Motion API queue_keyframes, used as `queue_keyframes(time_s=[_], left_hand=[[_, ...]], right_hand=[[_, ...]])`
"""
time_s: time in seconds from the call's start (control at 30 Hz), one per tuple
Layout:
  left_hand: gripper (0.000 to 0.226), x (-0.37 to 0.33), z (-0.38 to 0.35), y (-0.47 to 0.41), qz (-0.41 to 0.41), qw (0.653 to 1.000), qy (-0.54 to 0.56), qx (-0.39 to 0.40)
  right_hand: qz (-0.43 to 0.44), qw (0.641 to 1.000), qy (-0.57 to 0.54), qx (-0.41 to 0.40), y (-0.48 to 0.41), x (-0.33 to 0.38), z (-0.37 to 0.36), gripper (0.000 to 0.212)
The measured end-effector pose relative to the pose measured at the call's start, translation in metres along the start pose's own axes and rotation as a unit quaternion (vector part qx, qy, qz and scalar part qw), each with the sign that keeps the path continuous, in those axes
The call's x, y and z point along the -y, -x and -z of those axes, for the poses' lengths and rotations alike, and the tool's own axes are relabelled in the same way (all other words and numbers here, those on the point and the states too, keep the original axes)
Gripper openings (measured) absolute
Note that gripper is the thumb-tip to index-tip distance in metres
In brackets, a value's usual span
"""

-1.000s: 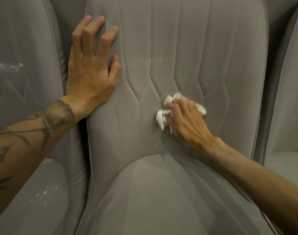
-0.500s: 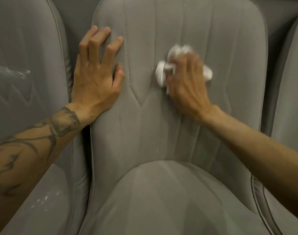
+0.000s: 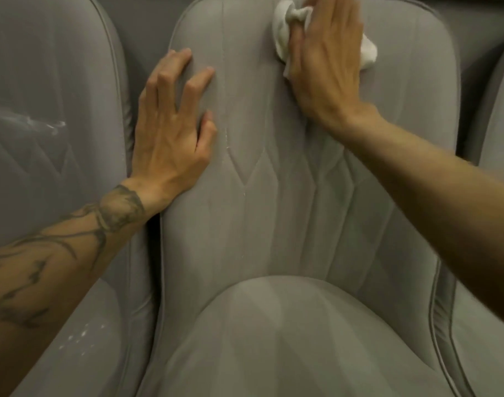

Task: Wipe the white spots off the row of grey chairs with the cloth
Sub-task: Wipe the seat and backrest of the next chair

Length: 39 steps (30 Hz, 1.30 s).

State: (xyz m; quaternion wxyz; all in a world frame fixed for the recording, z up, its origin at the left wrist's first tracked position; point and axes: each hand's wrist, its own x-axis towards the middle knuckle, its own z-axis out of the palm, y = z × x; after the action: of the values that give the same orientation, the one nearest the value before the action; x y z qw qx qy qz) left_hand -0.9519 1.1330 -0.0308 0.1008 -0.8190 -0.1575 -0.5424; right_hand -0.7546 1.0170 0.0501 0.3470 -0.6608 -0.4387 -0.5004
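The middle grey chair [image 3: 273, 224] fills the view. My right hand [image 3: 328, 70] holds the crumpled white cloth [image 3: 283, 38] and presses it against the top of this chair's backrest; the fingertips run past the frame's upper edge. My left hand [image 3: 173, 130] lies flat with spread fingers on the backrest's left edge. Tiny white specks [image 3: 226, 138] dot a seam just right of my left hand. The left grey chair [image 3: 59, 67] has a white smear [image 3: 44, 124] on its backrest and white spots [image 3: 81, 336] on its seat.
A third grey chair [image 3: 499, 124] shows at the right edge, mostly cut off. Narrow dark gaps separate the chairs. My tattooed left forearm [image 3: 59, 253] crosses over the left chair's seat.
My right hand has wiped the cloth upward from the middle of the backrest to its top. My left hand stays on the backrest's left edge.
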Motion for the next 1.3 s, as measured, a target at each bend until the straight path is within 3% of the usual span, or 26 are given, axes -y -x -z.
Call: queue_keyframes(time_s=[0.03, 0.1, 0.2, 0.27, 0.37, 0.43, 0.47, 0.57, 0.67, 0.83, 0.87, 0.97, 1.03, 1.17, 1.3], left_hand=[[0.054, 0.0, 0.0, 0.0, 0.001, 1.0, 0.0, -0.001], [0.054, 0.0, 0.001, 0.0, 0.001, 1.0, -0.004, -0.002], [0.054, -0.001, 0.002, -0.001, 0.003, 1.0, 0.005, 0.002], [0.054, -0.001, 0.002, -0.001, 0.006, 1.0, 0.012, 0.004], [0.055, 0.0, 0.002, -0.001, 0.003, 1.0, 0.019, 0.004], [0.055, 0.0, 0.001, 0.0, 0.001, 1.0, 0.018, 0.0], [0.055, 0.0, 0.001, 0.0, 0.001, 1.0, 0.017, -0.003], [0.056, 0.0, 0.002, -0.001, 0.006, 1.0, 0.029, -0.003], [0.057, 0.0, 0.001, 0.0, 0.007, 0.999, 0.031, -0.002], [0.055, 0.001, -0.001, 0.001, 0.003, 0.999, 0.029, -0.016], [0.054, 0.001, -0.001, 0.001, 0.005, 0.999, 0.028, -0.021], [0.05, 0.001, -0.002, 0.0, 0.018, 0.999, 0.032, -0.033], [0.05, 0.001, -0.003, 0.001, 0.024, 0.999, 0.03, -0.037], [0.057, 0.004, -0.004, 0.002, 0.022, 0.998, 0.038, -0.035], [0.05, 0.005, -0.005, 0.002, 0.024, 0.997, 0.056, -0.039]], right_hand=[[-0.025, 0.999, 0.017, 0.011, 0.006, 0.012, -0.006, 0.039], [0.023, 0.993, 0.025, 0.113, 0.047, 0.035, -0.008, 0.05], [0.206, 0.95, -0.034, 0.23, 0.099, 0.036, 0.009, 0.033], [0.251, 0.944, -0.045, 0.21, 0.068, 0.023, 0.011, 0.027], [0.083, 0.994, -0.039, 0.053, 0.003, 0.02, -0.002, 0.025], [-0.01, 1.0, -0.006, 0.008, 0.005, 0.041, -0.013, 0.033], [-0.011, 0.999, 0.004, 0.035, 0.023, 0.053, -0.018, 0.042], [0.134, 0.975, -0.025, 0.177, 0.093, 0.071, -0.004, 0.044], [0.207, 0.963, -0.08, 0.156, 0.069, 0.047, 0.002, 0.029], [-0.021, 0.996, -0.085, -0.02, 0.015, 0.062, -0.016, 0.024], [-0.024, 0.996, -0.091, -0.006, 0.029, 0.075, -0.016, 0.026], [0.081, 0.98, -0.143, 0.108, 0.068, 0.083, -0.005, 0.03], [0.097, 0.978, -0.156, 0.1, 0.049, 0.074, -0.003, 0.028], [0.004, 0.983, -0.181, 0.013, 0.033, 0.087, -0.017, 0.02], [0.049, 0.977, -0.192, 0.076, 0.062, 0.088, -0.012, 0.024]])
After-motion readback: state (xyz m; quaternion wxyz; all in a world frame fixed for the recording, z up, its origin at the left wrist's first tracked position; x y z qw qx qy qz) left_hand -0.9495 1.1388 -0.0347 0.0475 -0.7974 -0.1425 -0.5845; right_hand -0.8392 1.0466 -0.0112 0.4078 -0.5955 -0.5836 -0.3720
